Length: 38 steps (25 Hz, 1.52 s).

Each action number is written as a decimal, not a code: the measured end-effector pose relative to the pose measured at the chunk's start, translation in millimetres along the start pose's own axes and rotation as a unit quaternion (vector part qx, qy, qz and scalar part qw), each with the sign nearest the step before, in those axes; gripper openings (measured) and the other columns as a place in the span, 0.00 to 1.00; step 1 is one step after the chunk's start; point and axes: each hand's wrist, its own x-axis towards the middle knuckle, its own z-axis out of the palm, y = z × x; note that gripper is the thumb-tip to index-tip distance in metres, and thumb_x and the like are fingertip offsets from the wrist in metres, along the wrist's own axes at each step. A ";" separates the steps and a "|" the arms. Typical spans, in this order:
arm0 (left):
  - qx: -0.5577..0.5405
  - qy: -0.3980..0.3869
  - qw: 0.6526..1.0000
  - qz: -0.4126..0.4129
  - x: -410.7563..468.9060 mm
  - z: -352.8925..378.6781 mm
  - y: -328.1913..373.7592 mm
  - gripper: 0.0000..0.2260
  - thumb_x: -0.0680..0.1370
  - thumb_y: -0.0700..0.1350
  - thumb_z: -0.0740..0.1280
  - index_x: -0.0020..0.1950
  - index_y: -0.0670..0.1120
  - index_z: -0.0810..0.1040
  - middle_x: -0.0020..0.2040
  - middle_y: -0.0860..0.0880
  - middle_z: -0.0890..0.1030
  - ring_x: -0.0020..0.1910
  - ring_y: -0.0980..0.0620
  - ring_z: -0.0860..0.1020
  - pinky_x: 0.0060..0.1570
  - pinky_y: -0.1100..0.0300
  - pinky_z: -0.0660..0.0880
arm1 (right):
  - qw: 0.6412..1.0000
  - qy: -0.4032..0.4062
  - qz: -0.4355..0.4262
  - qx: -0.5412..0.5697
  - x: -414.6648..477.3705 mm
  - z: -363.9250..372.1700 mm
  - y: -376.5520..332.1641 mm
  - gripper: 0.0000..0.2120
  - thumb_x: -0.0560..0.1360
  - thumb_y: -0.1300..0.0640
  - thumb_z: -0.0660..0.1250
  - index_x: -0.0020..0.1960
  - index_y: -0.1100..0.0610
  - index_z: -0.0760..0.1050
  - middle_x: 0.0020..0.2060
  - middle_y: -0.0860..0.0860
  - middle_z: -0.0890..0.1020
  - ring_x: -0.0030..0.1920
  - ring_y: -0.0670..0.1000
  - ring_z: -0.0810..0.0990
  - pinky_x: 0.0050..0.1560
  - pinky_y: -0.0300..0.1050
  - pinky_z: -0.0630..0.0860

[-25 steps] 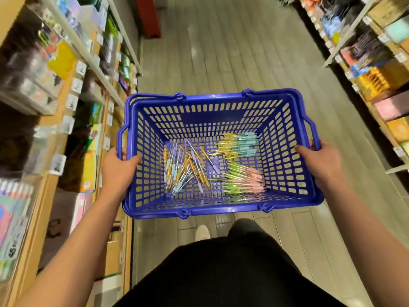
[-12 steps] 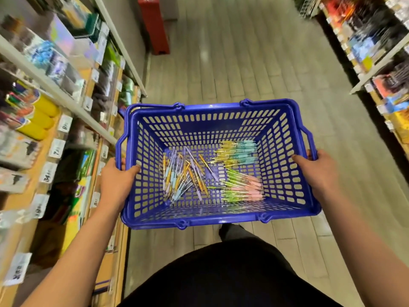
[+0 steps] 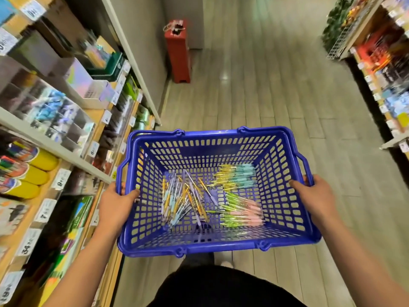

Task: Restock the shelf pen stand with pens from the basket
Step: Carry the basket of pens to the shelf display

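Fingers (image 3: 132, 192) of our left hand (image 3: 115, 202) and right hand (image 3: 314, 193) curl round the basket (image 3: 210, 132) rims; pens (image 3: 188, 200) lie loose on its floor. We judge this the carrying step beside the shelf (image 3: 55, 151); next we must find the pen stand and free one hand.

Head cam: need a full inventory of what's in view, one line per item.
basket: one, blue, centre, held over the aisle floor
loose pens: a pile, count unclear, clear with orange and blue, left of basket bottom
pen bundles: at least two groups, yellow-teal and green-pink, right of basket bottom
left shelves: several tiers, pale, stocked goods with price tags, blurred
yellow pouches: three, yellow, left shelf
right shelves: blurred stock, right edge
red stand: one, red, far end by the wall
floor: grey planks
left hand: grips basket's left rim
right hand: grips basket's right rim
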 end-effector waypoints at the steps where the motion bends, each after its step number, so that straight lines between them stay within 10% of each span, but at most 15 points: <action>1: 0.000 0.006 1.000 -0.002 19.1 5.9 4.1 0.11 0.75 0.43 0.75 0.50 0.53 0.75 0.43 0.49 0.85 0.38 0.45 0.85 0.37 0.54 0.79 | 1.000 -0.005 -0.001 -0.004 17.4 11.6 -11.0 0.10 0.73 0.49 0.74 0.47 0.48 0.73 0.37 0.50 0.85 0.28 0.48 0.85 0.27 0.39 0.77; 12: -0.021 0.029 0.998 -0.046 238.9 36.0 80.3 0.09 0.75 0.42 0.75 0.48 0.49 0.76 0.44 0.45 0.86 0.38 0.44 0.85 0.42 0.49 0.81 | 0.998 -0.042 -0.020 -0.052 190.1 153.3 -189.4 0.10 0.73 0.50 0.74 0.49 0.48 0.73 0.39 0.53 0.86 0.34 0.55 0.87 0.42 0.60 0.85; 22: -0.048 0.142 0.981 -0.127 352.0 40.7 108.9 0.09 0.73 0.42 0.76 0.51 0.45 0.80 0.43 0.46 0.85 0.41 0.43 0.84 0.45 0.47 0.80 | 0.984 -0.133 -0.072 -0.090 334.2 291.3 -322.3 0.12 0.71 0.53 0.74 0.52 0.51 0.77 0.39 0.50 0.86 0.33 0.51 0.86 0.36 0.47 0.82; 26: -0.057 0.223 0.955 -0.185 364.7 55.8 108.6 0.09 0.74 0.42 0.76 0.50 0.46 0.78 0.42 0.47 0.84 0.42 0.43 0.83 0.43 0.48 0.77 | 0.957 -0.220 -0.118 -0.145 399.9 368.5 -381.3 0.11 0.70 0.53 0.74 0.50 0.52 0.77 0.35 0.49 0.86 0.29 0.48 0.85 0.25 0.39 0.77; 31: -0.102 0.323 0.902 -0.269 360.6 93.8 121.0 0.13 0.73 0.38 0.76 0.56 0.44 0.80 0.47 0.42 0.85 0.43 0.43 0.83 0.48 0.45 0.79 | 0.900 -0.325 -0.191 -0.218 458.0 460.1 -452.6 0.08 0.72 0.56 0.73 0.48 0.53 0.76 0.40 0.52 0.86 0.38 0.56 0.86 0.44 0.54 0.83; 38: -0.132 0.437 0.811 -0.367 334.4 144.6 145.2 0.12 0.74 0.40 0.75 0.53 0.48 0.77 0.44 0.48 0.83 0.41 0.45 0.80 0.46 0.51 0.74 | 0.824 -0.429 -0.253 -0.271 486.6 549.5 -495.9 0.06 0.72 0.58 0.73 0.47 0.54 0.77 0.42 0.53 0.85 0.41 0.55 0.84 0.47 0.52 0.81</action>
